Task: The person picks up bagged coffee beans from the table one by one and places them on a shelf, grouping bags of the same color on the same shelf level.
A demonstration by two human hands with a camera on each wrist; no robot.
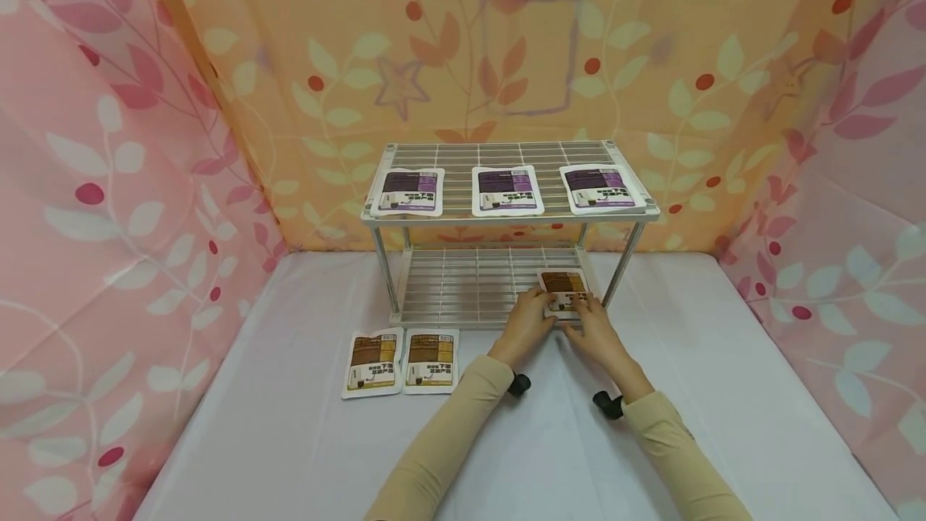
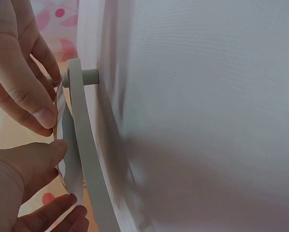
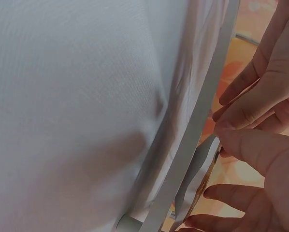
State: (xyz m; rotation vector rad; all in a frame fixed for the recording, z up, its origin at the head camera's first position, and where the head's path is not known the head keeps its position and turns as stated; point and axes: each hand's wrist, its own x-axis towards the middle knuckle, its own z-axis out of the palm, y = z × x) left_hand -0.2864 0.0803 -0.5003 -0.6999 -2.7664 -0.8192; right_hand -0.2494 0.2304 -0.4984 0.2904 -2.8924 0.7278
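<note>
A flat brown-and-white pouch (image 1: 564, 283) lies at the right end of the rack's lower shelf (image 1: 456, 288). My left hand (image 1: 525, 323) holds its left side near the front, and my right hand (image 1: 602, 338) holds its right side. In the left wrist view the left thumb and fingers (image 2: 62, 205) are at the pouch's edge (image 2: 71, 162), which bulges slightly beside the shelf rim. From the right wrist, the right thumb (image 3: 246, 145) meets the left hand's fingertips by the pouch (image 3: 195, 179). The hands partly cover the pouch's front.
Three purple-and-white pouches (image 1: 508, 190) lie spaced along the upper shelf (image 1: 456, 155). Two more brown pouches (image 1: 432, 362) lie side by side on the white tablecloth (image 1: 289, 441), left of my arms. A metal post (image 1: 624, 264) rises just right of my right hand. Patterned curtains surround the table.
</note>
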